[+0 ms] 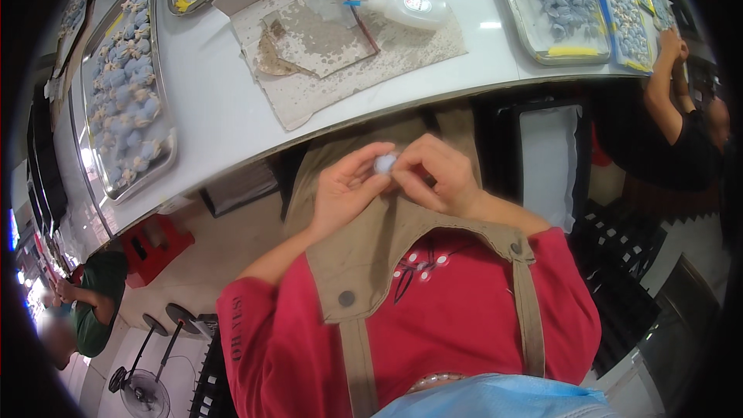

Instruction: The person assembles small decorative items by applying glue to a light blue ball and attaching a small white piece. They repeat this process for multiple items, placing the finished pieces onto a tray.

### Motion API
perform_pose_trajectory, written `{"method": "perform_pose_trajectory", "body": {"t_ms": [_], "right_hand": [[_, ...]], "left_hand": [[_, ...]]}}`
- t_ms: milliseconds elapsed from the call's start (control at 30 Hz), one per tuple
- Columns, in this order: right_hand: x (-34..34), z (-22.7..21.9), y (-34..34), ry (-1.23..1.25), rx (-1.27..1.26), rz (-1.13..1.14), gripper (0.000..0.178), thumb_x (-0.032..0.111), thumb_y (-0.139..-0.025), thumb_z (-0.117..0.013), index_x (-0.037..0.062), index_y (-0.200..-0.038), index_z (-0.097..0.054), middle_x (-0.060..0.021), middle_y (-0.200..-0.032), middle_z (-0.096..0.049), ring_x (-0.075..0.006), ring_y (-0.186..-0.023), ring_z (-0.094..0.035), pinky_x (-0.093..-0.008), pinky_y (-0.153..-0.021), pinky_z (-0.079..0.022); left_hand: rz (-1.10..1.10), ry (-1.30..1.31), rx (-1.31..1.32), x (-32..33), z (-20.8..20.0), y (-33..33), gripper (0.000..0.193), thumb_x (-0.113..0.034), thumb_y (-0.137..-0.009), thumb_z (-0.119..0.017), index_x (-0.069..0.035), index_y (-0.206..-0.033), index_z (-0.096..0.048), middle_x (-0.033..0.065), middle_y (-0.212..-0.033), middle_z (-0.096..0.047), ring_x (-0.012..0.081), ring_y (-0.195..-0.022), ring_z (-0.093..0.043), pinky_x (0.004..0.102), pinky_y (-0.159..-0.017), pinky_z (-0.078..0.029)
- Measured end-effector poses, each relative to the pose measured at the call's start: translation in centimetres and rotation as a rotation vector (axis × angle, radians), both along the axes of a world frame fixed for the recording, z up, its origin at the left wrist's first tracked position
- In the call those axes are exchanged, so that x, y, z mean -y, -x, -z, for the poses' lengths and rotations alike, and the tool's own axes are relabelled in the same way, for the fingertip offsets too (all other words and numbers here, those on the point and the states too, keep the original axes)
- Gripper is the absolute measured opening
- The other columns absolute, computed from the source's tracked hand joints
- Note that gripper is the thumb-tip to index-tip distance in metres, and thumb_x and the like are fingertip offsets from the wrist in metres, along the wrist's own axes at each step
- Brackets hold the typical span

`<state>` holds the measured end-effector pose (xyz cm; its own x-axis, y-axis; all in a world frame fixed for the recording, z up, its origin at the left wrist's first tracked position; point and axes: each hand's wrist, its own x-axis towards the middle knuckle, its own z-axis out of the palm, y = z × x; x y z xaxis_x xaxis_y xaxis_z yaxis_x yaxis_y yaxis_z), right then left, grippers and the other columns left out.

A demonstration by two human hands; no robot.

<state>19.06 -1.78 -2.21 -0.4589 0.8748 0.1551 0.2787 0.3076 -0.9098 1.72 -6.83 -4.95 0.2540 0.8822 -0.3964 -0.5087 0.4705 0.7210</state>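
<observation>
My left hand (348, 186) pinches a small pale-blue rounded piece (384, 163) between thumb and fingers, just off the table's near edge and above my brown apron (364, 240). From the other side my right hand (439, 174) is closed, its thumb and forefinger pressed together against the piece. Whether the right fingers hold a part of it or something tiny is hidden. Beyond my hands, a stained cardboard sheet (290, 104) lies on the white table (205, 101). On it rests a white squeeze bottle (418, 10) with a blue tip, lying on its side.
A metal tray (166, 147) of blue and cream pieces stands at the left. Another tray (569, 54) of blue-grey pieces sits at the far right, beside more small parts. Co-workers' arms (662, 93) show at the right; a person in green (101, 298) is at the left, near a fan (145, 395).
</observation>
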Motion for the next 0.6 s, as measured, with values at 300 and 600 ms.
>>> {"method": "perform_pose_trajectory", "body": {"t_ms": [300, 600], "right_hand": [[0.32, 0.36, -0.05, 0.023, 0.0, 0.056, 0.01, 0.0, -0.073, -0.064, 0.0027, -0.081, -0.059, -0.0087, -0.072, -0.056, -0.0198, -0.06, -0.057, -0.028, -0.051, -0.045], [-0.02, 0.08, -0.12, 0.036, 0.036, 0.089, 0.007, 0.002, -0.075, -0.063, 0.0022, -0.08, -0.059, -0.0088, -0.074, -0.056, -0.019, -0.06, -0.058, -0.0273, -0.052, -0.046]], "left_hand": [[-0.018, 0.001, 0.007, -0.14, -0.36, -0.16, 0.038, 0.01, -0.081, -0.056, 0.002, -0.118, -0.048, 0.009, -0.117, -0.054, 0.013, -0.105, -0.053, 0.0255, -0.09, -0.044], [-0.02, -0.035, -0.015, -0.14, -0.78, -0.28, 0.035, 0.008, -0.082, -0.056, -0.001, -0.114, -0.044, 0.0119, -0.117, -0.053, 0.0158, -0.103, -0.055, 0.0261, -0.087, -0.046]]}}
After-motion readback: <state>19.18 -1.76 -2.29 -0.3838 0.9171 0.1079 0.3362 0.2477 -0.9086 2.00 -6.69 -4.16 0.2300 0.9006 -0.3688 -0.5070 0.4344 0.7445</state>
